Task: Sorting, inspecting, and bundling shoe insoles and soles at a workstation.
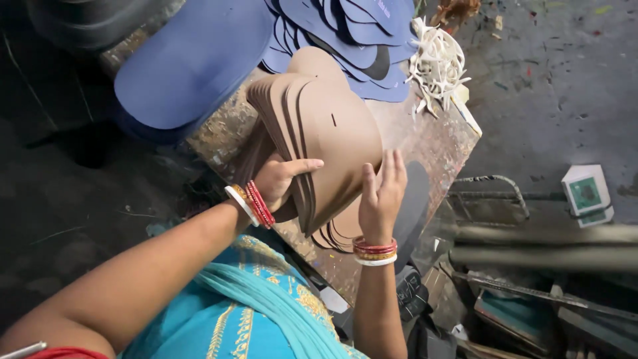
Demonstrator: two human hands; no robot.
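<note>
Your left hand [282, 178] sits just left of the frame's centre, fingers curled around the edge of a stack of tan cutout sheets [332, 133], thumb laid across the top sheet so the stack is gripped. Your right hand [380, 193] is just right of centre, fingers straight and together, pressed flat against the stack's right-hand edge rather than wrapped round it. The tan stack fills the middle of the frame; its long axis runs from the lower middle, between your hands, up toward the upper middle, where the rounded end points at the blue pieces. The sheets are fanned, their edges showing as thin curved lines on the left side, and a small dark slot marks the top sheet. More tan pieces [335, 233] lie below the stack, near your right wrist.

The stack is held over a worn, glue-stained board [432, 143] that slopes from the upper left to the lower right. A large blue sheet [193, 63] lies at the upper left, and overlapping blue cutouts [359, 33] fill the top centre. A tangle of pale offcut strips [435, 63] sits at the board's upper right corner. A small white and green box [586, 193] rests on the dark floor at the right.
</note>
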